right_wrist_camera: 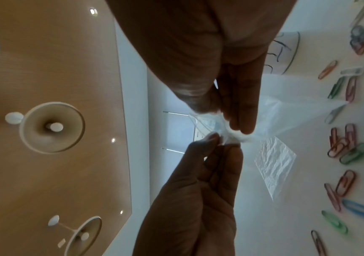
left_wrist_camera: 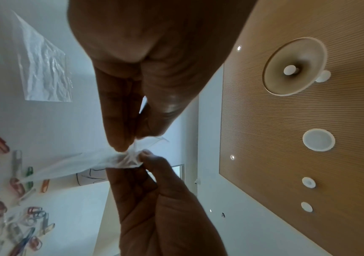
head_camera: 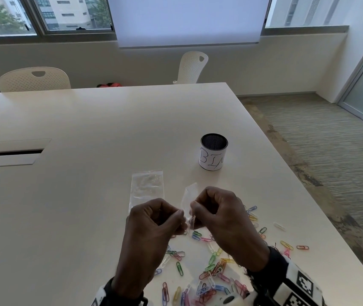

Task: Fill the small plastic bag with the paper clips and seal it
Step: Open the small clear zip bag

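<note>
Left hand [head_camera: 151, 224] and right hand [head_camera: 218, 215], fingers curled, pinch mouth of bag [head_camera: 188, 202] between thumb and fingertips, above table [head_camera: 87, 129]. Bag thin, clear, crinkled (no clips visible inside). Clips [head_camera: 211, 266] scattered beneath, multicoloured wire loops. Second bag [head_camera: 147, 187] flat nearby; cylindrical bin [head_camera: 213, 154] beyond.

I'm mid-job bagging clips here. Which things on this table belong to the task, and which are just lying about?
Part of the job:
- small clear plastic bag, pinched at its edge by the left hand and the right hand
- loose coloured paper clips scattered on the white table

Lying about:
- flat clear zip bag
- black mesh cup with paper label
- white chairs
</note>
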Motion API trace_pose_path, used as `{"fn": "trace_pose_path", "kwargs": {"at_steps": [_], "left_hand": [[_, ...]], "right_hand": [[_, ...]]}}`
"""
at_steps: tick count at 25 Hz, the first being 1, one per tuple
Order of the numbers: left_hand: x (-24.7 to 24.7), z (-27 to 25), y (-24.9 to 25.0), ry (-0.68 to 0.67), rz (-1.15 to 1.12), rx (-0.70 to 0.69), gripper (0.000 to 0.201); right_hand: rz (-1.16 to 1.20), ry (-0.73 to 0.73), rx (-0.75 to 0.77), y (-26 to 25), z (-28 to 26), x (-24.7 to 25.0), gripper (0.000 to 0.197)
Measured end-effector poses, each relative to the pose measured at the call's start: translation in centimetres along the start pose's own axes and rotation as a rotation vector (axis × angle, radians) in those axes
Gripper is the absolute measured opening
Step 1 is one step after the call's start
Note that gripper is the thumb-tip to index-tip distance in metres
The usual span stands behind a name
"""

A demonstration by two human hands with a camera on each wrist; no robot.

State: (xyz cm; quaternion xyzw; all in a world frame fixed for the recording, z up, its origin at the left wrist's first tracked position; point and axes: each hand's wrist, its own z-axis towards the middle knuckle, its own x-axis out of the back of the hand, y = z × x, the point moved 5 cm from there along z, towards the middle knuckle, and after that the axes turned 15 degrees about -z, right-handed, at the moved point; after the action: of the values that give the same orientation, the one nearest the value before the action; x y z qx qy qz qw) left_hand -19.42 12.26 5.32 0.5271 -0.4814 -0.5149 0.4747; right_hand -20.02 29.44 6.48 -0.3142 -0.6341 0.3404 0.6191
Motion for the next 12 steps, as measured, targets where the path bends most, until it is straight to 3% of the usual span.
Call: {"fn": "trace_pose_path", "kwargs": {"at_steps": [5,12], "left_hand": [[-0.49,-0.19,0.47,0.018,0.092,-0.071,0.011],[-0.29,-0.44,0.82,0.115,0.178,-0.206,0.016]], "right_hand": [[-0.103,-0.011,0.088,-0.93,-0.11,-0.18,0.005],[-0.019,-0.093,0.024,-0.66,-0.52,-0.24,0.008]]}}
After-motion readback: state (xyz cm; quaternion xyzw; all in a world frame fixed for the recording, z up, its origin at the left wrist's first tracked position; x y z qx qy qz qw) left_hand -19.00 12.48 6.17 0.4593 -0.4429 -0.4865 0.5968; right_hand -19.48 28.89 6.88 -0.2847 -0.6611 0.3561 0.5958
